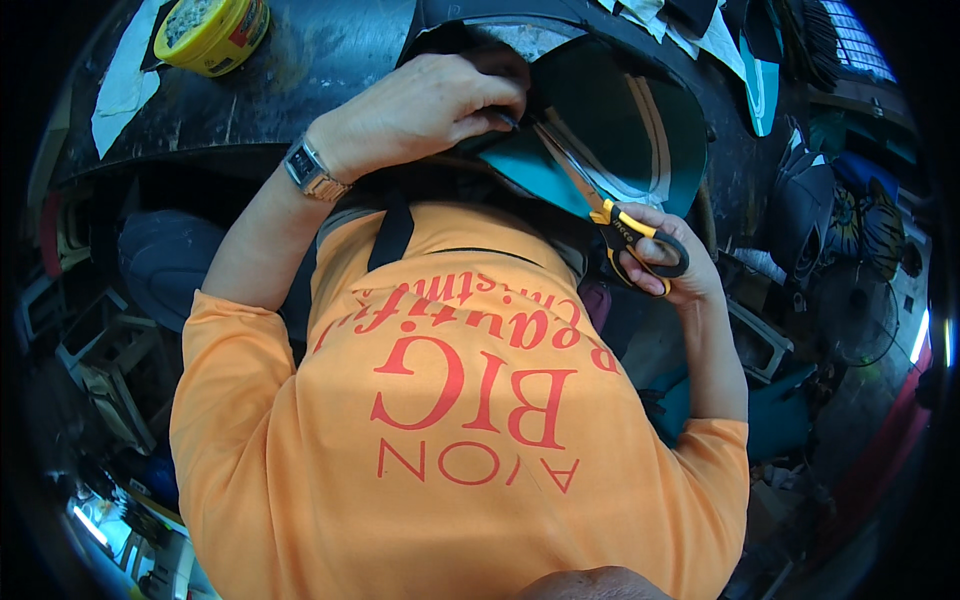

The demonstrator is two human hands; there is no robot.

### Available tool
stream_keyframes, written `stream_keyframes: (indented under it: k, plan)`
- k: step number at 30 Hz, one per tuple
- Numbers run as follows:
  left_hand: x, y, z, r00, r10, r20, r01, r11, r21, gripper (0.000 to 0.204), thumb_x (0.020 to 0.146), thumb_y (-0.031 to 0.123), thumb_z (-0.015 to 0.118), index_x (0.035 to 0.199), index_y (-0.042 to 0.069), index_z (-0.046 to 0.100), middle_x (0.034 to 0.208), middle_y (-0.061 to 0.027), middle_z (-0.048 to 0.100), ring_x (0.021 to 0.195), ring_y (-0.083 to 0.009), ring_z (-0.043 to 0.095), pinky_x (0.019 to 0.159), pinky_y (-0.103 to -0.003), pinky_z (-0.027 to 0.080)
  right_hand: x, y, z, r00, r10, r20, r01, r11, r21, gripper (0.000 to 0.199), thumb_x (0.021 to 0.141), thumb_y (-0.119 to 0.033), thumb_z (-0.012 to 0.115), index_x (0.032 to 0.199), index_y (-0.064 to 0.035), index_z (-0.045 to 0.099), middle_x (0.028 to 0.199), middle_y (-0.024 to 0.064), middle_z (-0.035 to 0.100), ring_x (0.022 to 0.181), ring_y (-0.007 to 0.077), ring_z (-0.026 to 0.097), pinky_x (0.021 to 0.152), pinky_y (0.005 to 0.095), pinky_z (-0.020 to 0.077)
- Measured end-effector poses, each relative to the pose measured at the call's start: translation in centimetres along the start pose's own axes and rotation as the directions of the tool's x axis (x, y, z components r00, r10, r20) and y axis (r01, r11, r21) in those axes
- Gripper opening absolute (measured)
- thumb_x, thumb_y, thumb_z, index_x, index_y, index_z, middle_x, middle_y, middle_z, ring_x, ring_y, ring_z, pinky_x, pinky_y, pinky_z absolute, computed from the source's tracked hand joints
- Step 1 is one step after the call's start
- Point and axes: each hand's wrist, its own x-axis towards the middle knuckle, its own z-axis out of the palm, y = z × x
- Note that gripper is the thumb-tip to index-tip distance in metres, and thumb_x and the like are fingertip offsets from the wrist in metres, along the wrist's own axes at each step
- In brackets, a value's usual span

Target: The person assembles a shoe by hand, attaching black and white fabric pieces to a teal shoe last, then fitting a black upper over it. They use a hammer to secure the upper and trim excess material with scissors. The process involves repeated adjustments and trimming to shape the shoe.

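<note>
Nearest is one orange shirt (460, 440) with red lettering, filling the lower view. Above it, the right hand (665, 262) has its fingers curled through the black-and-yellow handles of one pair of scissors (600, 205); the blades look slightly parted and point up-left into one teal piece (545, 175) of sheet material. The left hand (425, 108), with one watch (310, 170) on its wrist, is closed on that piece, fingertips pinching its upper edge near the blade tips. The piece lies at the near edge of a dark, scuffed worktable (310, 70). One yellow tin (210, 32) stands at the far left corner, beside pale scraps (125, 80). More teal and white offcuts (745, 60) lie at the far right. Cluttered workshop surrounds.
</note>
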Motion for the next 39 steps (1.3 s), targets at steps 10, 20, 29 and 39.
stream_keyframes:
  k: [10,20,29,39]
  plan:
    - [3.5,4.5,-3.5,0.994,0.096,0.043,-0.1,0.99,0.099,0.025,0.089,0.016,0.068,0.11,0.005,0.061,0.108,-0.011,0.062,0.091,-0.0305,0.066,0.077,-0.038,0.054,-0.4,-5.8,-7.5,0.527,-0.77,-0.36,0.318,0.571,-0.757,0.051,0.087,-0.003,0.071,0.134,-0.0028,0.052,0.076,0.0022,0.064,0.06,0.0075,0.057,0.054,0.0201,0.0416]
    - [12.0,2.2,-5.1,0.97,0.239,0.031,-0.239,0.937,0.254,0.02,0.087,0.012,0.058,0.103,0.002,0.065,0.107,-0.015,0.062,0.1,-0.03,0.062,0.087,-0.04,0.049,3.9,-6.2,-11.1,0.438,-0.797,-0.416,-0.419,0.228,-0.879,0.083,0.088,-0.017,0.066,0.154,-0.0172,0.016,0.098,0.031,0.068,0.091,0.0469,0.067,0.084,0.0533,0.0516]
    - [13.8,-1.3,-1.0,0.965,0.262,0.002,-0.221,0.81,0.544,0.024,0.093,0.007,0.062,0.116,0.008,0.069,0.109,-0.0109,0.067,0.097,-0.0252,0.07,0.084,-0.03,0.057,5.5,-9.6,-4.3,0.393,-0.911,-0.123,-0.311,-0.006,-0.951,0.049,0.089,-0.026,0.068,0.134,-0.0104,0.056,0.101,0.0226,0.071,0.09,0.0365,0.07,0.076,0.0468,0.0541]
    - [13.1,-1.0,-1.1,0.971,0.233,0.046,-0.211,0.758,0.617,0.034,0.088,0.009,0.068,0.122,0.01,0.063,0.118,-0.0085,0.066,0.103,-0.0259,0.067,0.093,-0.033,0.054,11.6,-11.3,0.3,0.73,-0.666,-0.152,0.572,0.718,-0.398,0.039,0.085,-0.017,0.077,0.122,-0.0135,0.068,0.091,0.001,0.07,0.082,0.0108,0.062,0.069,0.0242,0.0475]
